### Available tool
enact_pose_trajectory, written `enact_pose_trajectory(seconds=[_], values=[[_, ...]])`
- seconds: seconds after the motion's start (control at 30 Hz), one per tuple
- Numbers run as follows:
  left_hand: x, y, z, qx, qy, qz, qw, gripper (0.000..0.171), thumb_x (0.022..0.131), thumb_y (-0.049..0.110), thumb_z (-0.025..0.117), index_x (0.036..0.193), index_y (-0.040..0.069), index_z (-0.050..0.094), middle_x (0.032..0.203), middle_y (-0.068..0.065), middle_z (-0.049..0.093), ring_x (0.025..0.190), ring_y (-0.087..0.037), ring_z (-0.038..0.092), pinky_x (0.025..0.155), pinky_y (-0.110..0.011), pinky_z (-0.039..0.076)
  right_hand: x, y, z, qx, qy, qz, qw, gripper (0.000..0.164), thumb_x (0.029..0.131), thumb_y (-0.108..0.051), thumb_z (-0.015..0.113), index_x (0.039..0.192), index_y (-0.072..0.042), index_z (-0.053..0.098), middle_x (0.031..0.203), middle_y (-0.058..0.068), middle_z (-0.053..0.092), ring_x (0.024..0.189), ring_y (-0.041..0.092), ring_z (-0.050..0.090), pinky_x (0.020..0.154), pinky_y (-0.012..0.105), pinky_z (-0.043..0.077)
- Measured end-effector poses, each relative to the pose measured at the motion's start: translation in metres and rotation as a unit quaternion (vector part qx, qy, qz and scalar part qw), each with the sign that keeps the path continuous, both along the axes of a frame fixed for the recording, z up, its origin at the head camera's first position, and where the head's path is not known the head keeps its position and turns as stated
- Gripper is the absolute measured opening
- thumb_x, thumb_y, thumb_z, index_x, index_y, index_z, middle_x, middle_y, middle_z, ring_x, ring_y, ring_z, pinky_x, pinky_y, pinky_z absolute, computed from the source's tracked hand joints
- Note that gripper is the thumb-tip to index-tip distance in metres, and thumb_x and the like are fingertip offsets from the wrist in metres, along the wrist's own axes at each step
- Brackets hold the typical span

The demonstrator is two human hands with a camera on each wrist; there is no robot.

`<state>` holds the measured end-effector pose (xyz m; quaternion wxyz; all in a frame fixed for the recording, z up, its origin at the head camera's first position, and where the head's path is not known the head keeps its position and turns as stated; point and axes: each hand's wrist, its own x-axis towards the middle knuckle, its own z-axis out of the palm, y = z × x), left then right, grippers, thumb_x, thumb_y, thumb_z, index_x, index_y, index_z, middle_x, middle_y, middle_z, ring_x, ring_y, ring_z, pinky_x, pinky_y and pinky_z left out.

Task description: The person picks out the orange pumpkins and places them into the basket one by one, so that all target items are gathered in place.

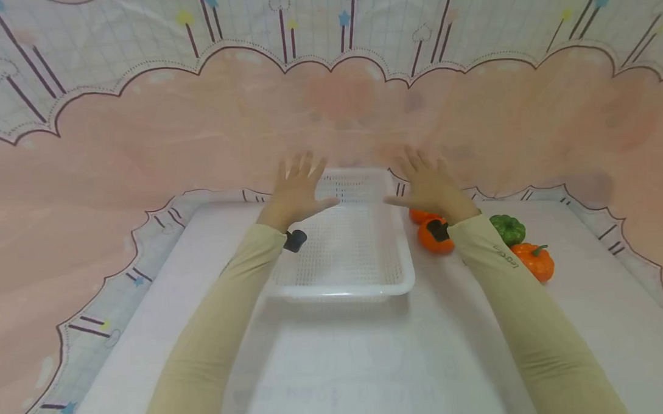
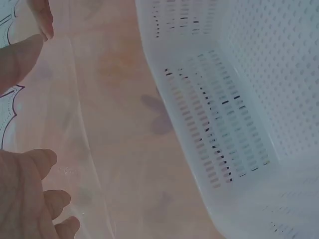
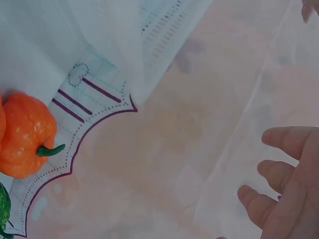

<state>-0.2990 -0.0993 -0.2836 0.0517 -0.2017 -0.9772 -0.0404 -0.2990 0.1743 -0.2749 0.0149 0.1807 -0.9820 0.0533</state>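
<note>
A white plastic basket [image 1: 341, 249] with slotted walls sits in the middle of the table. My left hand [image 1: 299, 193] is spread over its left far side, palm down, holding nothing. Over the right far corner my right hand [image 1: 426, 185] is spread the same way, also with nothing in it. The left wrist view has the basket wall [image 2: 219, 114] beside the spread left fingers [image 2: 57, 203]. In the right wrist view the fingers [image 3: 259, 204] stand apart from the basket edge and from an orange pumpkin [image 3: 27, 134].
Right of the basket lie a persimmon-like orange fruit [image 1: 435, 237] and another orange item [image 1: 421, 216] partly behind the right hand. Beyond the right forearm are a green pumpkin [image 1: 509, 229] and an orange pumpkin [image 1: 535, 261]. A patterned cloth [image 1: 225, 131] hangs behind the white table [image 1: 337, 365].
</note>
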Motion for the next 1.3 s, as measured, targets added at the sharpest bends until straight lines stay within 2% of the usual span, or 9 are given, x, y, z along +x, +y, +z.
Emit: enact_pose_trajectory(seconds=[0.27,0.47,0.67,0.83,1.03,1.13,1.3], values=[[0.001,0.012,-0.008,0.008,-0.029,-0.028,0.9991,0.091,0.088,0.063,0.045,0.152,0.019,-0.002,0.158,-0.012,-0.013,0.146,-0.031,-0.013,0.116,-0.057,-0.011,0.003,0.012,-0.001,-0.005,-0.002,-0.009,1.0,0.105,0.08,-0.066,0.053,0.151,-0.015,-0.005,0.16,0.01,-0.009,0.146,0.037,-0.002,0.114,0.064,-0.005],[0.007,0.019,-0.009,-0.001,-0.037,-0.056,0.9978,0.091,0.088,0.062,0.046,0.152,0.018,0.0,0.159,-0.012,-0.009,0.147,-0.031,-0.008,0.117,-0.056,-0.007,0.008,0.022,0.0,0.007,0.011,0.011,1.0,0.103,0.083,-0.065,0.051,0.151,-0.012,-0.005,0.159,0.011,-0.01,0.146,0.037,-0.003,0.114,0.066,0.0],[0.012,0.026,-0.007,-0.036,-0.023,-0.096,0.9944,0.092,0.087,0.064,0.045,0.152,0.016,0.001,0.159,-0.014,-0.003,0.147,-0.031,-0.005,0.118,-0.055,-0.006,0.016,0.031,0.003,0.013,0.017,0.012,1.0,0.102,0.084,-0.061,0.053,0.151,-0.009,-0.004,0.159,0.012,-0.009,0.146,0.038,-0.002,0.113,0.066,0.002],[0.015,0.034,-0.007,-0.052,-0.026,-0.147,0.9875,0.093,0.087,0.064,0.047,0.152,0.016,0.001,0.159,-0.013,-0.001,0.147,-0.032,-0.001,0.119,-0.054,-0.006,0.021,0.039,0.003,0.02,0.028,0.018,0.999,0.1,0.086,-0.058,0.054,0.151,-0.007,-0.003,0.159,0.013,-0.007,0.146,0.039,0.001,0.114,0.065,0.004],[0.019,0.036,-0.006,-0.084,-0.029,-0.205,0.9747,0.092,0.086,0.061,0.051,0.153,0.017,0.005,0.16,-0.01,0.001,0.148,-0.03,0.001,0.119,-0.054,-0.002,0.024,0.047,-0.001,0.034,0.045,0.033,0.998,0.1,0.085,-0.059,0.053,0.151,-0.005,0.0,0.159,0.014,-0.005,0.146,0.038,0.001,0.114,0.066,0.006],[0.02,0.032,-0.005,-0.101,-0.027,-0.225,0.9687,0.093,0.086,0.059,0.054,0.152,0.016,0.007,0.16,-0.011,0.002,0.148,-0.029,0.0,0.119,-0.054,-0.003,0.027,0.051,-0.002,0.033,0.043,0.036,0.998,0.1,0.085,-0.058,0.053,0.151,-0.004,0.001,0.159,0.014,-0.004,0.146,0.038,0.002,0.113,0.066,0.005],[0.018,0.02,-0.005,-0.136,-0.008,-0.244,0.9601,0.091,0.085,0.057,0.057,0.152,0.017,0.01,0.159,-0.012,0.008,0.148,-0.03,0.004,0.12,-0.054,0.002,0.031,0.059,-0.006,0.018,0.047,0.032,0.998,0.1,0.084,-0.056,0.057,0.151,-0.008,0.001,0.16,0.012,-0.003,0.146,0.036,0.003,0.115,0.063,0.002]])
